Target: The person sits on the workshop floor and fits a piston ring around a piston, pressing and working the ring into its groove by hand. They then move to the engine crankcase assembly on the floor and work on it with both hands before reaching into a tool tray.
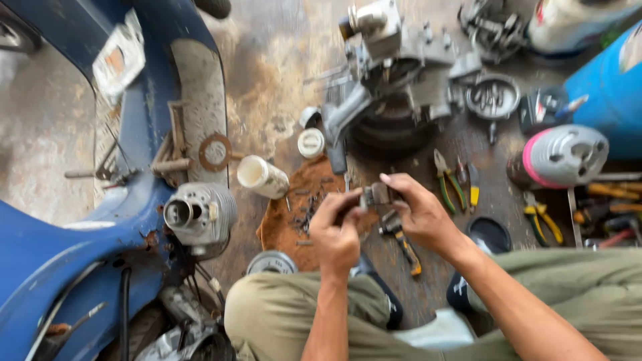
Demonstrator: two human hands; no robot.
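Stained workshop floor: two hands grip one small metal part

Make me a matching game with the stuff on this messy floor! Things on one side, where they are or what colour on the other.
Things:
1. pliers
2. small metal part
3. finned cylinder
4. white cup

Descriptions:
A. lying on its side by the brown tray
B. held between both hands
C. green handles
D. resting on the blue scooter body

Pairs: 1-C, 2-B, 3-D, 4-A
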